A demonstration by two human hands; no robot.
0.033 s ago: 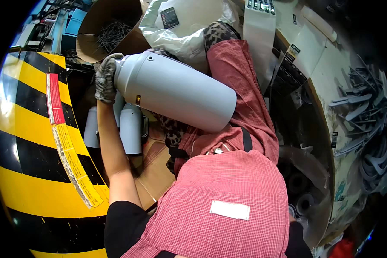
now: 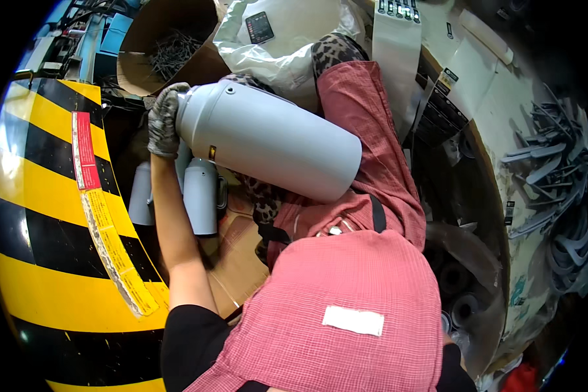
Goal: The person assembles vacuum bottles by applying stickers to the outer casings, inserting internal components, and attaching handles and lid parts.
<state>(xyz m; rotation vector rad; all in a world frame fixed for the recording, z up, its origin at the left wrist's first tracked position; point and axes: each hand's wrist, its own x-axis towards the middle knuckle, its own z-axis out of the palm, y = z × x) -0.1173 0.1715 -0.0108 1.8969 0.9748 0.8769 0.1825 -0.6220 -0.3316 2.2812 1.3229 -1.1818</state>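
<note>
My left hand [image 2: 165, 123], in a grey knit work glove, is closed around the neck of a large pale grey-blue vacuum flask body [image 2: 271, 140]. The flask lies tilted across my lap, its neck toward the upper left and its wide base toward the right. A small round hole and a small dark label show on its side. My right hand is out of view; only a bit of the right arm shows beside the apron's lower right edge. Below my left wrist stand similar flasks, one with a handle [image 2: 200, 196] and another [image 2: 141, 196] partly behind my forearm.
A yellow-and-black striped panel [image 2: 52, 261] borders my left side. Ahead are a cardboard box [image 2: 134, 65] of thin metal pieces and a white plastic bag [image 2: 242, 55] with a dark phone-like rectangle [image 2: 259, 28]. Grey handles [image 2: 545, 170] heap on the right-hand table [image 2: 483, 104].
</note>
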